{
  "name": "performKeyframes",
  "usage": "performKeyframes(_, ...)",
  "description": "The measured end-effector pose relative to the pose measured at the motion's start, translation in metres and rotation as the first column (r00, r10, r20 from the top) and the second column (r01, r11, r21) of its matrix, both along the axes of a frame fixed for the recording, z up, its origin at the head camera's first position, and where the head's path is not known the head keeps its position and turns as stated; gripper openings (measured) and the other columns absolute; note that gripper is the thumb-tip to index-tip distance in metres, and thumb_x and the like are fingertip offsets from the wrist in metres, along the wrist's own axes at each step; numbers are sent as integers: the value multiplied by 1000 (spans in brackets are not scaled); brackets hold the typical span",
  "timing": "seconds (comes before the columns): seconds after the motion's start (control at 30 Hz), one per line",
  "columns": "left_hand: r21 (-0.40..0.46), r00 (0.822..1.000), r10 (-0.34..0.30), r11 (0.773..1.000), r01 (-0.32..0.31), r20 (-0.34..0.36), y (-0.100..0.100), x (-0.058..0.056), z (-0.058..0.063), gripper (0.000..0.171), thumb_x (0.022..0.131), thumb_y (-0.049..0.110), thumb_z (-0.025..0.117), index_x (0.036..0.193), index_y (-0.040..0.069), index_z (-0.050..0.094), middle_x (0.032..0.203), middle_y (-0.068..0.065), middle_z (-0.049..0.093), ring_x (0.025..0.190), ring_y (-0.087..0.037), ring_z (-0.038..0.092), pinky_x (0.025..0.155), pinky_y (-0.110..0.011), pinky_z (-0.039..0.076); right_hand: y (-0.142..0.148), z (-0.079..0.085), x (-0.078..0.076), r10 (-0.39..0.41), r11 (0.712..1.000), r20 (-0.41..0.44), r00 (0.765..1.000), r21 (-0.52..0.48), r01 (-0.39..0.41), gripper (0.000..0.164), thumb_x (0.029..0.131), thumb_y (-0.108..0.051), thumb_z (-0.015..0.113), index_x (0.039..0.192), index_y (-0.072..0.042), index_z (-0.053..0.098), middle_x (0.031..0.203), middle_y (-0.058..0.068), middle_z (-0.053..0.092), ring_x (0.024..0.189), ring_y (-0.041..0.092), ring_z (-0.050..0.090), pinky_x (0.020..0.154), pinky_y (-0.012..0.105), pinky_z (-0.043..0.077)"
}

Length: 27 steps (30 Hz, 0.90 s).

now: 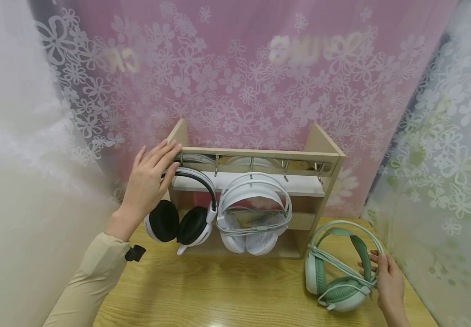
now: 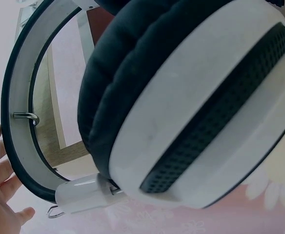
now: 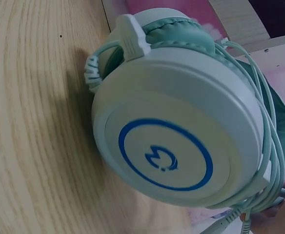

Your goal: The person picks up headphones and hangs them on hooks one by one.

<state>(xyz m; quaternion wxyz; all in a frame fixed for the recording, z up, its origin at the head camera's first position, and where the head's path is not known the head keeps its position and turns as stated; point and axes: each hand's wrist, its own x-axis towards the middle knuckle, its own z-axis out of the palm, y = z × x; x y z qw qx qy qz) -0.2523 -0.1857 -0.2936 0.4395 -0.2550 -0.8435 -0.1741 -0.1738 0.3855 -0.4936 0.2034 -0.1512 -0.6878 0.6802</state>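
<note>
My left hand [image 1: 147,179] rests with extended fingers on the upper left corner of a wooden rack [image 1: 260,153]. Just below it, headphones with black pads and white shells [image 1: 194,225] hang from the rack's left end; their large ear cup [image 2: 181,107] fills much of the left wrist view. White headphones [image 1: 262,240] with a wrapped cable hang in the middle. At the lower right, my right hand [image 1: 391,281] grips mint-green headphones [image 1: 343,295] by the side of the headband. Their cable is bundled across the frame, and one ear cup [image 3: 167,146] is close over the table.
Metal hooks [image 1: 286,171] line the rack's front rail, two of them bare toward the right. A white shelf [image 1: 305,188] lies behind. The rack stands on a wood-grain table [image 1: 219,290], with a pink flowered curtain [image 1: 239,91] behind and pale curtain [image 1: 456,181] at the right.
</note>
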Motion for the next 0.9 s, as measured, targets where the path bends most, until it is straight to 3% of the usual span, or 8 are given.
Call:
performKeyframes(0.2, 8, 1000, -7, 1000, 7, -2, 0, -1, 0, 49, 101, 19, 63, 148, 12, 54, 152, -8, 52, 145, -29, 42, 123, -57, 15, -4, 5, 0, -4, 1000, -67, 998, -3, 4, 30, 108, -34, 42, 116, -9, 58, 88, -21, 69, 69, -1, 70, 56, 20, 58)
performKeyframes(0.37, 4, 1000, -3, 1000, 3, 0, 0, -1, 0, 48, 101, 19, 63, 147, 12, 55, 151, -9, 53, 145, -29, 42, 123, -57, 16, -6, 11, 3, 29, 999, -114, 993, 39, -24, 25, 109, -30, 42, 113, -13, 60, 88, -21, 70, 69, -2, 70, 56, 18, 57)
performKeyframes(0.6, 8, 1000, -3, 1000, 3, -5, -1, -1, -1, 48, 100, 19, 64, 147, 12, 55, 151, -9, 53, 144, -29, 43, 123, -57, 16, -8, 21, 9, 62, 996, -116, 991, 65, -54, 21, 109, -30, 42, 108, -25, 62, 90, -22, 70, 72, -1, 70, 59, 18, 57)
performKeyframes(0.9, 1, 1000, -2, 1000, 2, -6, 0, -1, -1, 48, 101, 21, 63, 147, 13, 55, 151, -9, 53, 145, -28, 42, 123, -57, 16, -9, 31, 12, 115, 993, -203, 972, 4, -117, 23, 109, -25, 43, 110, -17, 64, 92, -14, 71, 72, 4, 72, 59, 20, 58)
